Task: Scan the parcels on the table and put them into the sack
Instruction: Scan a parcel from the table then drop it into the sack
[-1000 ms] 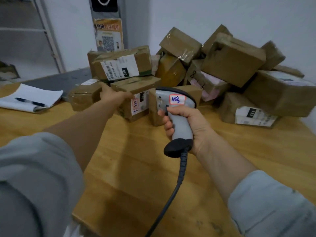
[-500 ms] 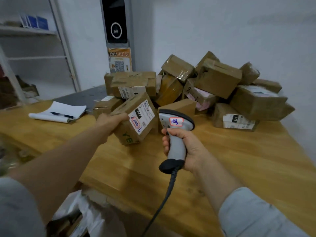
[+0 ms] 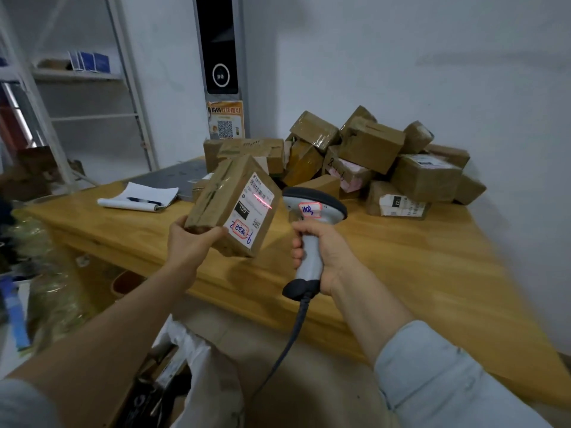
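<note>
Above the front edge of the table (image 3: 432, 273), the parcel (image 3: 216, 202) hangs tilted in the air, its lower left corner seated in your left grip (image 3: 193, 242). That grip is closed around the corner, thumb on the near face and fingers wrapped under and behind. The parcel's white label (image 3: 255, 211) faces up and to the right, toward the scanner (image 3: 312, 208). A red scan line (image 3: 262, 201) lies across the barcode at the label's upper part.

Your right grip (image 3: 324, 251) is closed tight round the scanner's grey handle, with the head just beside the parcel's right edge and not touching it. The cable (image 3: 293, 335) drops from the handle's base between your forearms. Beneath them, against the table's front, stands the white sack (image 3: 197, 359) with its mouth open. What it contains is too dark to tell.

A second ago the parcel was still resting on the table at the near edge of the pile of parcels (image 3: 370, 149), with your left grip just closing on it. Half a second ago it was lifted but low and no red line showed on it. Now it is higher, nearer you, and the line is on the label. The scanner has stayed in your right grip throughout.
</note>
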A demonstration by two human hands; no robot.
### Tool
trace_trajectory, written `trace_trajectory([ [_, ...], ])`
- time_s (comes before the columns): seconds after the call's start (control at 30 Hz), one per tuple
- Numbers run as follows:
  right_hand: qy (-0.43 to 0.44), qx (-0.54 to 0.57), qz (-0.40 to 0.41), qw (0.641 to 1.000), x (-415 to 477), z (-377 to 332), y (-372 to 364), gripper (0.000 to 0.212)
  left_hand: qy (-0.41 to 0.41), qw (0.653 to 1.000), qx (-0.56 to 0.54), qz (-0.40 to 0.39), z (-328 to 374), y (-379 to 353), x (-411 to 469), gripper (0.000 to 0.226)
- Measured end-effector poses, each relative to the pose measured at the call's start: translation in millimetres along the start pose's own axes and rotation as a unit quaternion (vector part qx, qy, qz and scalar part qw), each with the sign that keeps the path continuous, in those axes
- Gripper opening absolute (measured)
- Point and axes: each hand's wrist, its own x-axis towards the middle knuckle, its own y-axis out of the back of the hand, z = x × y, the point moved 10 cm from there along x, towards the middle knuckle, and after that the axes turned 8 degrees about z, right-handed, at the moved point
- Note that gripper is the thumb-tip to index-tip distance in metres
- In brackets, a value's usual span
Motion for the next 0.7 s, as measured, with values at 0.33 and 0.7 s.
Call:
trace_trajectory([
  [0.33,0.018,0.004,-0.016,1.000,-28.7,-9.2,-12.2,0.025,-0.042,0.999,0.002,0.032,19.6,11.8,-18.1,0.086],
  [0.7,0.005,0.016,-0.013,1.000,-35.3,-5.1,-23.0,0.026,-0.053,0.998,0.006,0.040,29.0,30.3,-23.0,0.082],
])
